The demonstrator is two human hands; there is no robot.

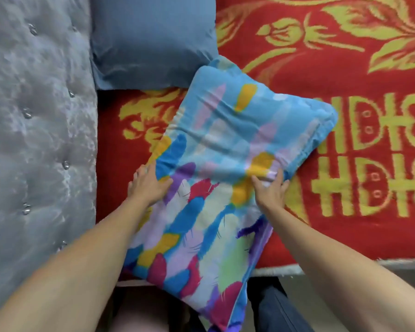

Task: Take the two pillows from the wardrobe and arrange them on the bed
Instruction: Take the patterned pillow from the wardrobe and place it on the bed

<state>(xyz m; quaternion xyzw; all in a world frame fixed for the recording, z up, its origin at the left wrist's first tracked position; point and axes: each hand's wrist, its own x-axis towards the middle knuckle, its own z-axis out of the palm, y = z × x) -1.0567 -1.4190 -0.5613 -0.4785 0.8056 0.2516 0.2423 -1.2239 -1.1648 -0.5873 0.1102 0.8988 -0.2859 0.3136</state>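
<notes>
Pillows are both in view on the bed: a plain blue pillow (151,39) lies flat at the head end, its left edge against the grey tufted headboard (34,116), and a patterned pillow (216,168) with bright feather-like strokes lies across the red blanket (345,68). The patterned pillow's long axis runs on a slant, from the near edge of the bed, which its lower end overhangs, up toward the far right; its top corner touches the blue pillow's lower right corner. The left hand (149,185) presses on the pillow's left edge, fingers together and tucked against the fabric. The right hand (271,190) grips the right edge, fingers clamped on a bunched fold of the cover, thumb on top. Both forearms are bare.
</notes>
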